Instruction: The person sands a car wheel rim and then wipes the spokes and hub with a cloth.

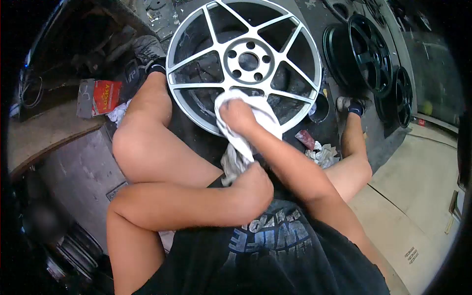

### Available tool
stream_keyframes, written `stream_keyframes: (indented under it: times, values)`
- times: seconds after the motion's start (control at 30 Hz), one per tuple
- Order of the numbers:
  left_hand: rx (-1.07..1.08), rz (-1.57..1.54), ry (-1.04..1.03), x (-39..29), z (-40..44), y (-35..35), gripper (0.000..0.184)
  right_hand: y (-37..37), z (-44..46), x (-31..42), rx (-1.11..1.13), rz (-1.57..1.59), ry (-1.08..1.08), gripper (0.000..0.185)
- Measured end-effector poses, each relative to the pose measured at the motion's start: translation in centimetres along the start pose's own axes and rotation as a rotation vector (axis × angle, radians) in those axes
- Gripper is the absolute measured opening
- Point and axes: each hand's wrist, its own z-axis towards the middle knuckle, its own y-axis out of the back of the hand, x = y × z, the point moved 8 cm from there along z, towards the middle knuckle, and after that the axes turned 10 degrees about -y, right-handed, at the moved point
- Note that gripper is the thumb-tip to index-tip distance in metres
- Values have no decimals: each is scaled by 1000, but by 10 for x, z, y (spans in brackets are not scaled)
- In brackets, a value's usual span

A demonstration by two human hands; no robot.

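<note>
A silver multi-spoke car wheel rim (240, 48) lies face up in front of me between my legs, with bolt holes around its centre bore. A white cloth (264, 111) drapes over its near edge and lower spokes. My right hand (238, 115) is closed on the upper part of the cloth, against the near side of the rim. Closer to my body, my left hand (253, 187) grips the hanging lower end of the same cloth. The fingers of both hands are partly hidden by the cloth and the hands themselves.
Dark wheel rims (371, 54) stand at the right. A red box (106, 97) sits left of my leg. By my other leg lie a reddish block (305, 139) and crumpled rags (323, 155). A dark cup (320, 109) stands beside the silver rim. Cardboard (408, 182) covers the right floor.
</note>
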Motion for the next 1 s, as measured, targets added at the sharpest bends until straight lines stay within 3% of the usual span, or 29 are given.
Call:
stream_keyframes:
  times: [0.1,0.17,0.23,0.3,0.33,0.4,0.43,0.5,0.63,0.7,0.77,0.83,0.9,0.97,1.0]
  values:
    - [-14,-52,-1,25,-5,18,23,3,23,4,27,19,-39,48]
    - [-80,-16,7,23,-1,20,24,-4,-11,4,221,-155,-46,42]
    - [-151,6,8,18,4,28,24,-2,-33,-6,228,-16,-48,43]
    - [13,-70,-134,2,9,25,25,-4,-30,-9,201,17,-55,44]
    - [-6,-41,-139,-1,11,21,24,-2,-20,-6,147,74,-43,43]
    - [11,-11,-49,11,17,17,23,3,14,-3,-12,262,-63,43]
    - [30,20,47,24,18,16,22,-14,38,-15,12,367,-215,41]
    - [13,-102,4,37,22,20,20,-12,35,-16,-63,393,-157,41]
    - [44,-202,-94,34,44,28,19,-3,15,-81,70,1678,-514,37]
    - [28,-183,-114,23,52,27,20,6,14,-98,29,1713,-550,33]
    - [32,-145,-137,20,53,24,22,35,-8,-65,-117,1518,-517,37]
    - [25,-124,-154,24,38,29,23,26,7,-77,-78,1659,-493,44]
    - [6,-187,-44,30,12,29,25,12,32,-88,64,1570,-530,37]
    - [29,-152,-14,34,2,30,25,5,29,-57,-14,1348,-653,30]
    - [66,-99,11,37,-1,28,25,5,28,-44,-68,1047,-600,28]
